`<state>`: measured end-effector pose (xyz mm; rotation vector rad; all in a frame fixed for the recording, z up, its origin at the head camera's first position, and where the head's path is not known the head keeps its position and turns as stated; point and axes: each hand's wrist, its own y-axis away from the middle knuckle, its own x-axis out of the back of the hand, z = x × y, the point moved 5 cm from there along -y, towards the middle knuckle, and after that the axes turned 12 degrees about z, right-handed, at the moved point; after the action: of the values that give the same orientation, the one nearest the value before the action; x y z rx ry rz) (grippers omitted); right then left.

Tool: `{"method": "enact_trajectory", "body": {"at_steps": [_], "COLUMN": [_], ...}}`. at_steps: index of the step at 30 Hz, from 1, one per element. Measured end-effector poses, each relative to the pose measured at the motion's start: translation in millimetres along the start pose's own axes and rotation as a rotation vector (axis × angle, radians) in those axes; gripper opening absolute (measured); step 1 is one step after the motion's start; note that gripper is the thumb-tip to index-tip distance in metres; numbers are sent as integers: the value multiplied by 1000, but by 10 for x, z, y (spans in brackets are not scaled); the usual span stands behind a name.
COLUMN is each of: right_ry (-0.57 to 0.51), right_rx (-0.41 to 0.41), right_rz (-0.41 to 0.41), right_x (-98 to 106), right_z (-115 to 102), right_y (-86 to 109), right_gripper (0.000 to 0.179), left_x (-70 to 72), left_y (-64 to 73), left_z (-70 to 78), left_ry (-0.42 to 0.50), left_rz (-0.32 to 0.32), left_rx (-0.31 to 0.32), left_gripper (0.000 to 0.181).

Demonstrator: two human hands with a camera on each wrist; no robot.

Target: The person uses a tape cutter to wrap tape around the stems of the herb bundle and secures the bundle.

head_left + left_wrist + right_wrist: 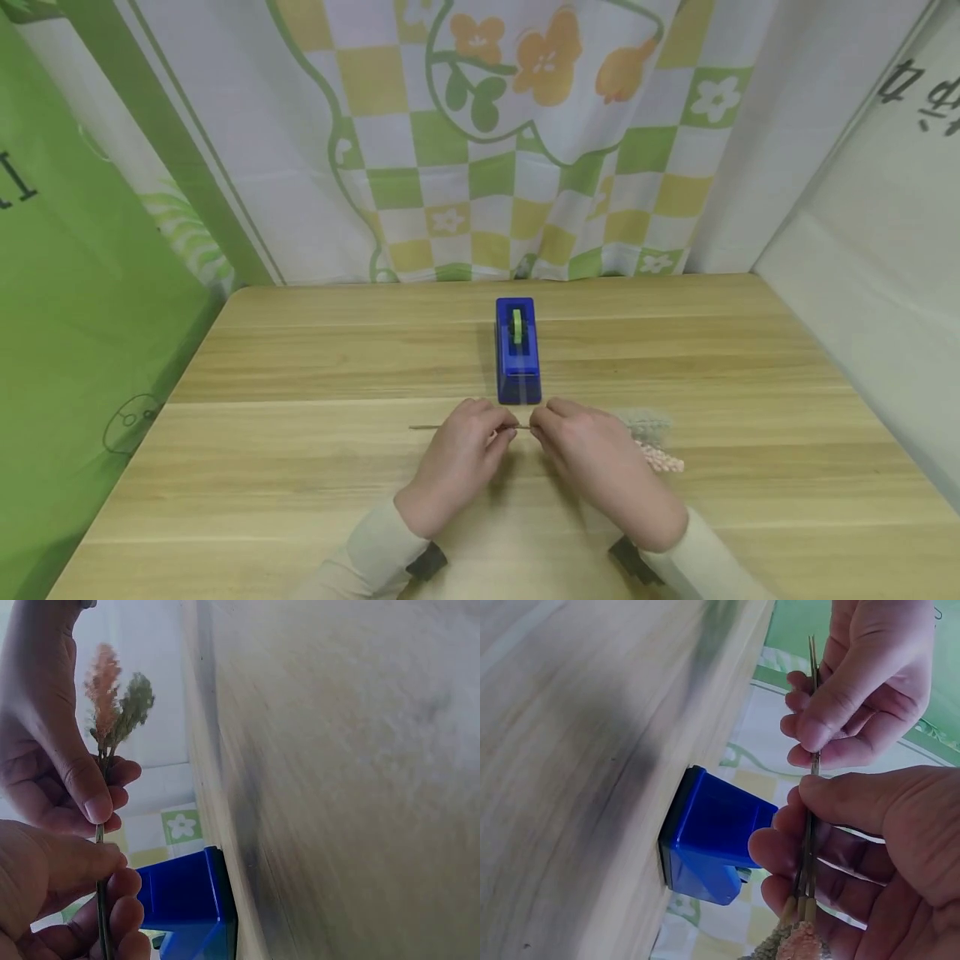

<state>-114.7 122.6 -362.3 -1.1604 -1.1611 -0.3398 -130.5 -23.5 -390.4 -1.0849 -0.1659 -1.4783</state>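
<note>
A small bunch of thin-stemmed flower sprigs (104,919) runs sideways between both hands, above the table. One head is pink and fluffy (104,686), another grey-green (135,709). My left hand (465,446) pinches the stems between thumb and fingers, and their bare ends stick out to its left. Close beside it, my right hand (592,454) pinches them nearer the heads, which show past its right side. Only a short bit of stem is visible between the two sets of fingertips. Just beyond the hands stands a blue tape dispenser (517,385) with a green-yellow roll core.
The wooden table (315,358) spreads out on both sides of the hands. Behind its far edge hangs a checked, flowered curtain (540,183). Green cloth (90,275) borders the left side and a white cloth (870,275) the right.
</note>
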Motion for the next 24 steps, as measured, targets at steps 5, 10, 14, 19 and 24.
{"method": "enact_trajectory", "body": {"at_steps": [5, 10, 14, 19, 24], "right_ry": [-6, -10, -11, 11, 13], "right_rx": [-2, 20, 16, 19, 14], "right_rz": [7, 32, 20, 1, -4], "right_x": [-9, -16, -18, -22, -32], "right_z": [14, 16, 20, 24, 35], "right_y": [-10, -13, -15, -24, -42], "right_gripper": [7, 10, 12, 10, 13], "left_x": [-12, -12, -10, -14, -27], "left_y": [-2, -5, -16, -24, -25], "left_z": [6, -3, -8, -18, -26], "left_ry": [-23, -25, 0, 18, 15], "left_rz": [7, -1, 5, 27, 38], "left_rx": [-4, -12, -4, -6, -15], "left_gripper": [10, 12, 10, 7, 6]}}
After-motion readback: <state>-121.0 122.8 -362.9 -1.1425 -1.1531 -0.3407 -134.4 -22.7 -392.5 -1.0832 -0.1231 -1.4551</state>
